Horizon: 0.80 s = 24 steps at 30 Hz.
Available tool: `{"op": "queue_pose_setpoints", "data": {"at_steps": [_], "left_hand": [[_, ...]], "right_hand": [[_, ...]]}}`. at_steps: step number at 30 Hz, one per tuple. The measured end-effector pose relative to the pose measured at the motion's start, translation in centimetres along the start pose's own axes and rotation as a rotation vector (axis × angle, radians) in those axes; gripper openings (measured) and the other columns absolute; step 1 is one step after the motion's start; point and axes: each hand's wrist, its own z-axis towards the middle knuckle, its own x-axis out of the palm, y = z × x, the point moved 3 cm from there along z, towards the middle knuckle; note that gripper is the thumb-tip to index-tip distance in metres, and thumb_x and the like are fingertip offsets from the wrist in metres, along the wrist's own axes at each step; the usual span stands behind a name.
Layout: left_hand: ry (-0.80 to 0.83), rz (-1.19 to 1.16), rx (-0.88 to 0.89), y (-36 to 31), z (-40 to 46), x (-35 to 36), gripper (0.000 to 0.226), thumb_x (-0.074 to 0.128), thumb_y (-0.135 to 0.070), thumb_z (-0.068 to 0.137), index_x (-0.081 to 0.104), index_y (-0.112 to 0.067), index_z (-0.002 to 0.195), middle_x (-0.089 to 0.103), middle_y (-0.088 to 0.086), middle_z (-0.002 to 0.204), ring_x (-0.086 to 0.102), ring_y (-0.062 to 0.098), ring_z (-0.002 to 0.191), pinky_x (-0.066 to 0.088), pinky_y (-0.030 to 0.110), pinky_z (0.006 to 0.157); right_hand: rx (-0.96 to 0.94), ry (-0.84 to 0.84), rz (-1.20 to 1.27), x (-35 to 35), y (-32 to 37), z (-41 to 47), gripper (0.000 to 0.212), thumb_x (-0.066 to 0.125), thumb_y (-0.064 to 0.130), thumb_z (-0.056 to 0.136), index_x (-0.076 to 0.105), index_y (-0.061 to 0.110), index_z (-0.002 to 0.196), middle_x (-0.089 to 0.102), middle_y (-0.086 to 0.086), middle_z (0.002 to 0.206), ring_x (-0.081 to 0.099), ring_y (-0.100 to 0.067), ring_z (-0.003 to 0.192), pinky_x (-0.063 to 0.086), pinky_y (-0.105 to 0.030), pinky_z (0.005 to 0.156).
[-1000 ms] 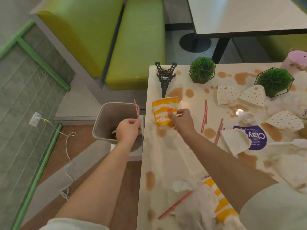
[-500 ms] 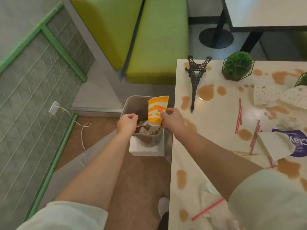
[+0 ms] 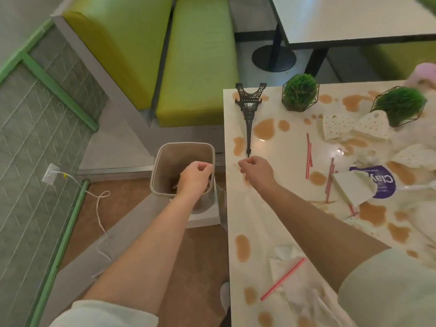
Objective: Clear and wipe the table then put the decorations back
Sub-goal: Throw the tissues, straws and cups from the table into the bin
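The cream table (image 3: 271,208) is blotched with brown spills (image 3: 264,129). Red straws (image 3: 309,153), dotted napkins (image 3: 337,126), crumpled tissues (image 3: 292,263) and a purple "Clay" packet (image 3: 377,182) lie scattered on it. A black Eiffel tower model (image 3: 250,109) and two green plant balls in wire frames (image 3: 299,93) (image 3: 401,106) stand at the far side. My left hand (image 3: 194,178) hovers over the grey bin (image 3: 184,146) beside the table, fingers loosely curled, holding nothing. My right hand (image 3: 256,171) hangs over the table's left edge just below the tower's tip, also loosely curled and holding nothing.
A green bench (image 3: 193,60) stands beyond the bin and a second table (image 3: 354,17) at the far right. A pink cup (image 3: 424,72) sits at the table's far right corner. A white cable (image 3: 99,201) trails across the floor from a wall socket.
My right hand carried the yellow striped cup from the table to the bin and let it go; the cup is out of sight. That hand has moved back to the table edge.
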Motion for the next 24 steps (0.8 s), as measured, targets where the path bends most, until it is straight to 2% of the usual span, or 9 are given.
{"op": "queue_pose_setpoints", "data": {"at_steps": [3, 6, 9, 13, 16, 19, 24], "left_hand": [[0.073, 0.047, 0.057, -2.2, -0.7, 3.4, 0.015, 0.054, -0.043, 0.094, 0.062, -0.031, 0.098, 0.067, -0.009, 0.095, 0.063, 0.015, 0.091, 0.053, 0.041, 0.089], [0.133, 0.087, 0.109, -4.4, -1.3, 6.6, 0.016, 0.054, -0.043, 0.092, 0.063, -0.031, 0.095, 0.069, -0.007, 0.099, 0.064, 0.016, 0.092, 0.053, 0.038, 0.086], [0.183, 0.120, 0.120, -6.0, -1.9, 9.7, 0.019, 0.056, -0.043, 0.092, 0.065, -0.028, 0.099, 0.069, -0.008, 0.098, 0.065, 0.015, 0.087, 0.054, 0.034, 0.080], [0.255, 0.214, 0.144, -7.5, -2.4, 14.0, 0.020, 0.058, -0.048, 0.091, 0.065, -0.031, 0.099, 0.067, -0.011, 0.100, 0.064, 0.013, 0.089, 0.055, 0.036, 0.082], [0.275, 0.301, 0.173, -8.5, -2.4, 16.5, 0.023, 0.059, -0.049, 0.090, 0.067, -0.031, 0.101, 0.067, -0.014, 0.102, 0.063, 0.010, 0.090, 0.053, 0.031, 0.077], [0.285, 0.384, 0.196, -10.2, -2.2, 19.1, 0.022, 0.060, -0.049, 0.089, 0.068, -0.031, 0.100, 0.065, -0.013, 0.101, 0.063, 0.011, 0.091, 0.054, 0.032, 0.081], [0.298, 0.482, 0.182, -12.4, -1.2, 22.7, 0.019, 0.063, -0.051, 0.087, 0.062, -0.033, 0.091, 0.064, -0.011, 0.100, 0.062, 0.015, 0.094, 0.051, 0.031, 0.080]], "right_hand": [[0.020, -0.048, 0.041, -4.1, -1.2, 0.1, 0.027, 0.059, 0.038, 0.093, 0.062, 0.013, 0.101, 0.067, -0.005, 0.103, 0.061, -0.023, 0.086, 0.041, -0.026, 0.053], [0.032, -0.116, 0.036, -7.8, -2.5, 0.5, 0.033, 0.062, 0.044, 0.090, 0.063, 0.012, 0.097, 0.068, -0.004, 0.099, 0.060, -0.019, 0.080, 0.041, -0.027, 0.053], [0.037, -0.170, -0.020, -11.2, -3.8, 1.0, 0.031, 0.063, 0.043, 0.090, 0.065, 0.012, 0.096, 0.069, -0.002, 0.096, 0.058, -0.013, 0.074, 0.037, -0.025, 0.051], [0.080, -0.184, -0.056, -15.3, -5.4, 2.5, 0.026, 0.060, 0.038, 0.092, 0.066, 0.013, 0.098, 0.070, -0.003, 0.092, 0.059, -0.015, 0.069, 0.039, -0.025, 0.048], [0.081, -0.196, -0.131, -17.4, -6.4, 3.9, 0.024, 0.057, 0.035, 0.094, 0.068, 0.015, 0.098, 0.069, 0.001, 0.090, 0.062, -0.014, 0.071, 0.045, -0.027, 0.056], [0.074, -0.206, -0.207, -19.6, -7.2, 5.3, 0.020, 0.056, 0.036, 0.094, 0.067, 0.019, 0.097, 0.069, 0.004, 0.096, 0.064, -0.018, 0.083, 0.052, -0.032, 0.070], [0.052, -0.205, -0.412, -21.7, -8.4, 7.7, 0.016, 0.051, 0.038, 0.093, 0.060, 0.034, 0.081, 0.069, 0.007, 0.079, 0.064, -0.019, 0.081, 0.046, -0.045, 0.096]]}}
